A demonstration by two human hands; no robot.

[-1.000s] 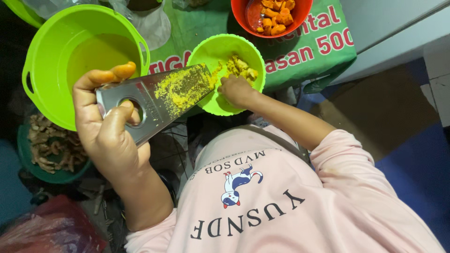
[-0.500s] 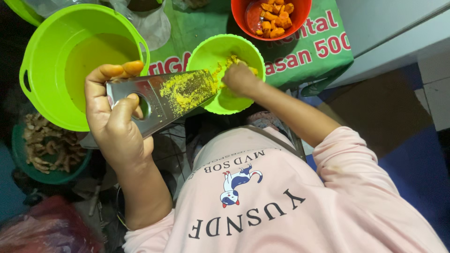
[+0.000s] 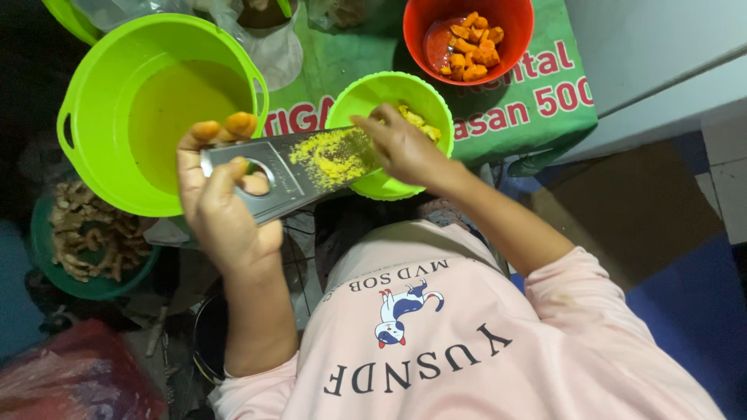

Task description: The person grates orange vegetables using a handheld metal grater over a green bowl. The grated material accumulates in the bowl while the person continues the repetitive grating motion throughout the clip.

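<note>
Grater [image 3: 292, 167] first: the flat steel blade runs across the middle of the frame, tilted so its right end hangs over the small green bowl [image 3: 366, 97], and a patch of yellow pulp clings to its face just left of that bowl's rim. Your left hand [image 3: 222, 206] is closed around the handle end at centre left, thumb across the underside by the round hole, yellow-stained fingertips hooked over the top edge.

Since a second ago your right hand [image 3: 401, 148] has slid down the blade's far end. It was inside the bowl then, at the loose yellow gratings on the bowl's right side; now it lies at the blade's right end, fingers bent, forefinger pointing up and left across the bowl's mouth. You cannot tell from this view whether a piece of root is pinched under those fingers; they hide whatever is there. The blade has also dropped a little in the frame and sits flatter. To judge by this, the stroke is on its way back along the teeth, and the pulp on the blade has yet to fall into the bowl.

Beyond that, the large green tub [image 3: 101, 109] with yellowish liquid fills the upper left, touching nothing you hold. The red bowl [image 3: 510, 47] of orange chunks stands at the top, right of centre, on the green printed sheet [image 3: 537, 117]. A dark green basin [image 3: 47, 257] of brown roots lies at the left edge, below the tub.
</note>
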